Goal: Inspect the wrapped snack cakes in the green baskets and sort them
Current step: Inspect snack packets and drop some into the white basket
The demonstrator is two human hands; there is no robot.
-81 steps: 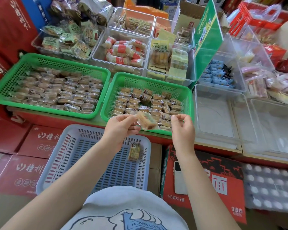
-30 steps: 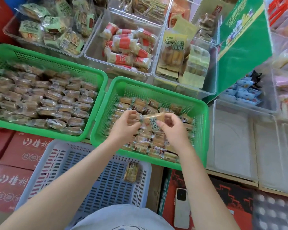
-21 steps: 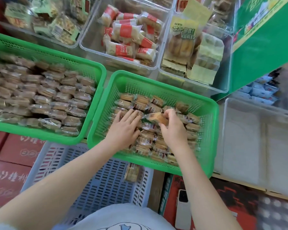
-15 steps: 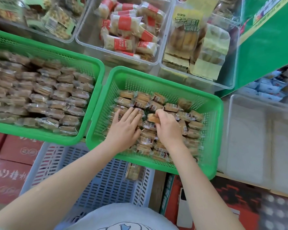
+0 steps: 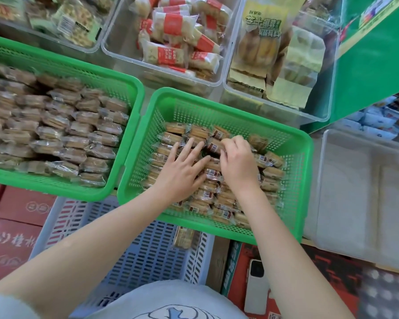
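Two green baskets sit side by side in front of me, and both of my hands are down in the right green basket [image 5: 293, 187]. My left hand [image 5: 182, 171] lies flat on the wrapped snack cakes [image 5: 207, 194] packed there, its fingers [image 5: 189, 146] straight and spread a little, pressing on the wrappers without gripping any. My right hand [image 5: 237, 164] is just beside it, knuckles up, with its fingers curled down into the pile near the back rows; they seem to pinch at a wrapper with a barcode label [image 5: 213, 147], but I cannot tell whether a cake is truly caught between them. The left green basket [image 5: 127, 125] holds many more cakes in clear wrappers [image 5: 62, 132], laid in tight rows.

Below the baskets, a pale blue slotted basket [image 5: 148, 256] holds a single wrapped cake [image 5: 182, 236] near its far edge. Small barcode stickers show on several cakes, too small for me to read. Behind, a clear bin [image 5: 219, 72] carries packets with red bands [image 5: 171, 49] and white characters I cannot make out, and the next bin holds yellow bags [image 5: 263, 40] with bold dark Chinese lettering. Red cartons [image 5: 12, 242] at lower left bear white Chinese characters. A white phone [image 5: 256, 288] lies on a red box near my right forearm.
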